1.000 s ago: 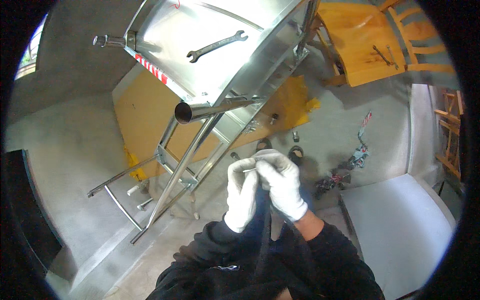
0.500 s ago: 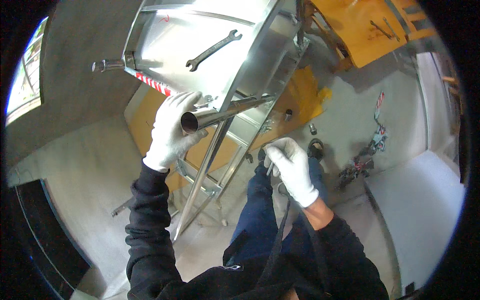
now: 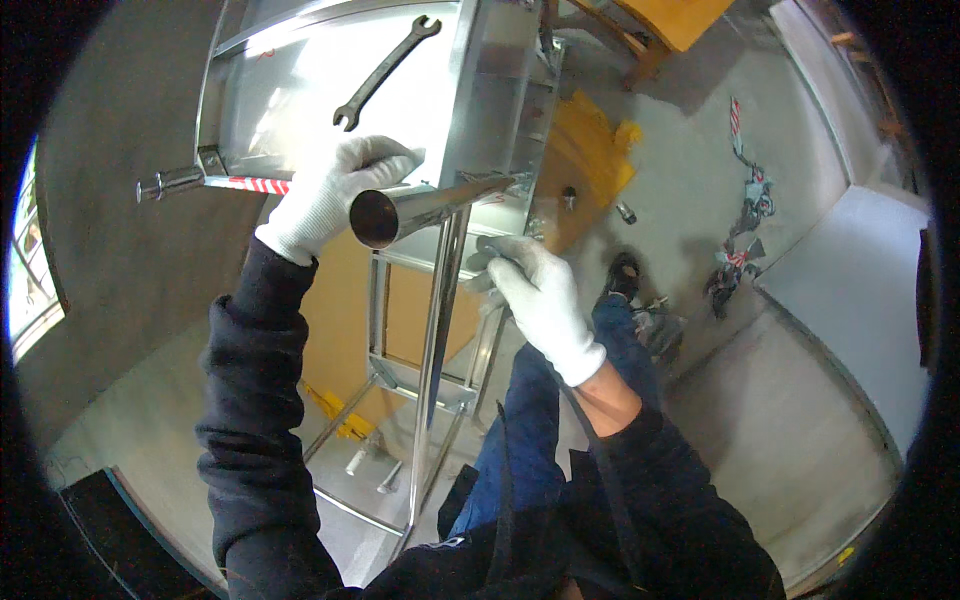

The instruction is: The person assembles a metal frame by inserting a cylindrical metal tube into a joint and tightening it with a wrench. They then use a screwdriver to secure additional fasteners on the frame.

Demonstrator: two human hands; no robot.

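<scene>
A metal frame with a flat sheet-metal tray (image 3: 285,105) stands before me, and an open-end wrench (image 3: 383,78) lies on the tray. My left hand (image 3: 325,195), in a white glove, grips the frame's near corner with its fingers curled over the edge; anything small under them is hidden. Just beside it, a round steel tube (image 3: 430,208) points its open end at me. My right hand (image 3: 540,305), also gloved, is below the tube near the frame's side. Its fingertips are pinched together and somewhat blurred, so what they hold cannot be made out.
A capped tube end (image 3: 170,184) juts out left, beside red-and-white tape (image 3: 250,185). On the floor lie a cardboard sheet (image 3: 335,300), yellow plastic (image 3: 595,140), bolts (image 3: 390,477) and crumpled tape (image 3: 740,260). A wooden table (image 3: 690,18) stands far right, a pale panel (image 3: 850,290) nearer.
My view has shifted, and the frame sits further left in it. My left hand has moved from around the tube's end onto the tray corner. My right hand has risen toward the frame.
</scene>
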